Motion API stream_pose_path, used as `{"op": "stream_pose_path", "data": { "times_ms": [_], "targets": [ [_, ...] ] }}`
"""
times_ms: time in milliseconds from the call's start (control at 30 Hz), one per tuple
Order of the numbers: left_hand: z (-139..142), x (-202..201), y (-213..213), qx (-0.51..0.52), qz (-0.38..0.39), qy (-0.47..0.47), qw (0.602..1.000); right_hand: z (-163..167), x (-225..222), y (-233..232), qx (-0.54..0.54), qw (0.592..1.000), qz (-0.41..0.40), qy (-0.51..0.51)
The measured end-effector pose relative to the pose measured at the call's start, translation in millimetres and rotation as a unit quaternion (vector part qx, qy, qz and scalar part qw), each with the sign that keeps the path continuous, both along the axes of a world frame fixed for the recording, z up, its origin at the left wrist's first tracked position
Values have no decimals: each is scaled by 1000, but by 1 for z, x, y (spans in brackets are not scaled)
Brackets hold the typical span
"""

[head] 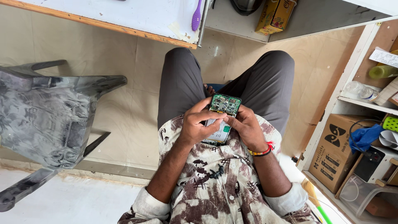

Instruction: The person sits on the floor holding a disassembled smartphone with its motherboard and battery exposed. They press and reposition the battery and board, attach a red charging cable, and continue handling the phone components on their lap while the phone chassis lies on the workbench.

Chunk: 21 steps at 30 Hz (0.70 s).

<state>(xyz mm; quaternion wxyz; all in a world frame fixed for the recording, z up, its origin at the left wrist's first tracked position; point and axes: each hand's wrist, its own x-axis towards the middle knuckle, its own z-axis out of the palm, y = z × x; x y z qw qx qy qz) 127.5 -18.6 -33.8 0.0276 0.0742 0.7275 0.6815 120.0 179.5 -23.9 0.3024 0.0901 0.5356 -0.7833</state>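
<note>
I sit with an opened mobile phone (224, 108) held over my lap, its back cover off, so the green circuit board at its top end and a pale battery below show. My left hand (199, 124) wraps the phone's left side, with the thumb lying across its middle. My right hand (245, 126) grips the right side, fingers curled behind it; a red and yellow thread band circles that wrist. Both hands touch the phone at once. The phone's lower end is hidden behind my hands and patterned shirt.
A grey plastic chair (45, 112) stands to my left. A white table edge (124, 25) with a purple toothbrush (196, 16) lies ahead. Shelves (352, 99) on the right hold a cardboard box (336, 153), bottles, a blue cloth and a clear container.
</note>
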Motion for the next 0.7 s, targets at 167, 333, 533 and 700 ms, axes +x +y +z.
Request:
{"op": "stream_pose_path", "data": {
  "times_ms": [167,333,533,700],
  "targets": [
    [1,2,4,3,5,12,1000,-4,-3,4,4,999,34,18],
    [-3,4,7,-24,17,36,999,-1,-5,5,1,998,52,17],
    [-9,7,7,-19,8,20,1000,2,-3,4,11,997,79,17],
    [-6,4,6,-26,-2,15,1000,-1,-1,7,-5,998,60,-5]
  ]
}}
